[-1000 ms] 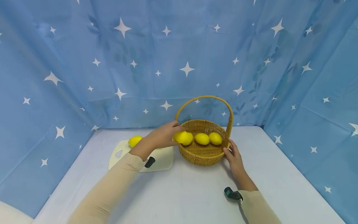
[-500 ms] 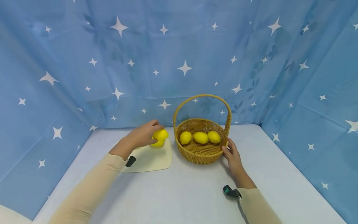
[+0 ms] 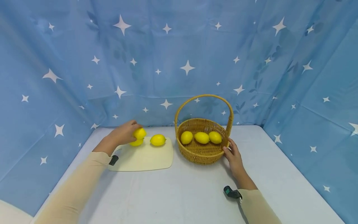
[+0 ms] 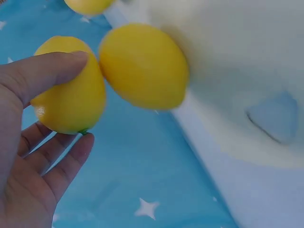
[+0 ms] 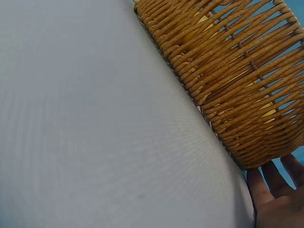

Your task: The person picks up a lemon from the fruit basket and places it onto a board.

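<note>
In the head view my left hand (image 3: 122, 136) holds a yellow lemon (image 3: 139, 133) above the left part of a cream cutting board (image 3: 148, 158). Just below is a second lemon (image 3: 136, 142), partly covered; a third lemon (image 3: 158, 140) lies further right on the board. The left wrist view shows the thumb across the held lemon (image 4: 71, 102) and fingertips at its stem end, close beside another lemon (image 4: 145, 66). My right hand (image 3: 234, 158) grips the right rim of a wicker basket (image 3: 199, 158), its fingers against the basket wall (image 5: 228, 80) in the right wrist view.
Three lemons (image 3: 202, 137) sit inside the basket, under its tall arched handle (image 3: 207, 95). A white-covered table (image 3: 179, 193) carries everything. Behind it and at both sides hangs a blue curtain (image 3: 156, 84) with white stars. The board has a handle hole (image 4: 273, 116).
My left hand has moved left with the lemon, from the basket's left rim across the board, uncovering the lemon on the board's right part. The right hand and basket stay in place.
</note>
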### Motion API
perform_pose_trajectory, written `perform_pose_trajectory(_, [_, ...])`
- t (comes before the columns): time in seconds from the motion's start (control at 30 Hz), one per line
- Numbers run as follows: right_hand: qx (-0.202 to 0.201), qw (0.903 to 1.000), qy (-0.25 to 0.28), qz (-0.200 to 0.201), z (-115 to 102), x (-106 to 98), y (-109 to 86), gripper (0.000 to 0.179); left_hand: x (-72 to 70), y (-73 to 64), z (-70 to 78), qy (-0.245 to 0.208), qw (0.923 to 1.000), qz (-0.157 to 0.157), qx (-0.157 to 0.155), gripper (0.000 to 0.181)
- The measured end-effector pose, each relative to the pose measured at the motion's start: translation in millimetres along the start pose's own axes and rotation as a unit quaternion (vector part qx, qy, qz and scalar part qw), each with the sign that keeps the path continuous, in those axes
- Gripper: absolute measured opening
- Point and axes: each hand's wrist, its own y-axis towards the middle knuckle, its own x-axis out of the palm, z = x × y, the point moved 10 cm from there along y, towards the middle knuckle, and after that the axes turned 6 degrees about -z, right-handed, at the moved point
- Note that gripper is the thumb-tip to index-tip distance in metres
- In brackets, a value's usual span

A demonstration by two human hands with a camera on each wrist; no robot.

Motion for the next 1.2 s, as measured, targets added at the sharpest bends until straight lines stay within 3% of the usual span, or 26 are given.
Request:
perform_pose_trajectory(0.17, [0.000, 1.0000, 0.000, 0.000, 0, 0, 1.6, 0.069, -6.0, -9.7, -26.8, -0.017, 0.9994, 0.010, -0.029, 0.054])
perform_pose_trajectory(0.3, [0.001, 1.0000, -0.001, 0.003, 1, 0, 2.6, 0.069, -12.0, -16.2, -40.5, -0.030, 0.9986, 0.028, -0.033, 0.052])
perform_pose_trajectory(0.53, [-0.001, 1.0000, -0.002, -0.001, 2, 0, 2.6, 0.069, -7.9, -24.7, -63.0, -0.023, 0.9977, 0.040, -0.049, 0.050])
perform_pose_trajectory(0.87, [-0.007, 1.0000, 0.002, 0.000, 2, -1, 1.3, 0.066, 9.5, -34.8, -93.4, -0.011, 0.9937, 0.005, -0.111, 0.047])
perform_pose_trajectory(1.2, [-0.001, 1.0000, -0.001, 0.002, 2, 0, 0.4, 0.068, 28.0, -33.6, -102.1, -0.011, 0.9910, -0.027, -0.131, 0.045])
